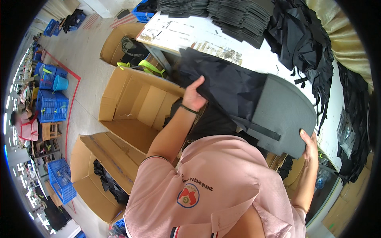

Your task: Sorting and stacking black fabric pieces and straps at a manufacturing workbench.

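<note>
My left hand [194, 96] grips the near left edge of a black fabric cover [234, 85], thumb on top and its other fingers mostly hidden. A stiff grey foam panel [283, 115] with a rounded outer edge sticks out of the cover's right side; how far it reaches inside is hidden. My right hand [309, 144] pinches the panel's lower right edge, thumb on the upper face. Across the panel's near part lies a black strap [262, 129] joined to the cover. Both pieces are held over the near edge of a white worktable [190, 33]. The cover's left end is blurred.
Stacked dark grey panels [240, 18] and a heap of black fabric pieces [299, 33] lie on the table. Cardboard boxes, including an open one [137, 105], stand left of me. Blue crates [52, 105] line the floor farther left, near another person [27, 127].
</note>
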Demonstrator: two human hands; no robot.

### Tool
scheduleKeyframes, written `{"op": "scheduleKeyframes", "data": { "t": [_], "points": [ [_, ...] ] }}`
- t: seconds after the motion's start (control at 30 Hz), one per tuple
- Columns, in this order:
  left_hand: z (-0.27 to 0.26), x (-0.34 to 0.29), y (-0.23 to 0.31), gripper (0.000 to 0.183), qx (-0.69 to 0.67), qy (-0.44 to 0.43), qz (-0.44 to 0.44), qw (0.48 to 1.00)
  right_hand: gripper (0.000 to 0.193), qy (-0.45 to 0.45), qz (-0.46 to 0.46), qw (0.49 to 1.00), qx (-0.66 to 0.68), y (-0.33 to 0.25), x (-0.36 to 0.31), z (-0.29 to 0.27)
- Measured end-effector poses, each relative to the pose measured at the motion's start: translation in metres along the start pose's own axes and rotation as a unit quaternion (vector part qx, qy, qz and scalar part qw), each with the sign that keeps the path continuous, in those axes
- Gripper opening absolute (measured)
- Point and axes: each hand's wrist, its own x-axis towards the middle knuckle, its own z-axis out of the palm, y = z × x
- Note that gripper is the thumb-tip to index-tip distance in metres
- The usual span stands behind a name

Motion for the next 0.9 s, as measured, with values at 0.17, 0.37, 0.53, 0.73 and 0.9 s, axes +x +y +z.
{"op": "scheduleKeyframes", "data": {
  "t": [0.17,0.37,0.53,0.73,0.9],
  "points": [
    [-0.043,-0.072,0.089,0.041,0.045,0.106,0.195,0.974,0.074,-0.192,-0.122,0.971,-0.078,-0.045,0.031,0.126],
    [-0.143,-0.147,0.144,0.046,0.022,0.209,0.339,0.917,0.082,-0.314,-0.276,0.869,-0.265,-0.025,0.079,0.316],
    [-0.251,-0.168,0.119,0.041,-0.044,0.331,0.351,0.875,0.085,-0.408,-0.258,0.786,-0.385,0.045,0.09,0.441],
    [-0.307,-0.171,0.088,0.046,-0.118,0.479,0.35,0.796,0.086,-0.473,-0.167,0.708,-0.497,0.101,0.085,0.506],
    [-0.313,-0.165,0.109,0.048,-0.134,0.57,0.356,0.728,0.087,-0.493,-0.162,0.702,-0.488,0.12,0.102,0.547]
  ]
}}
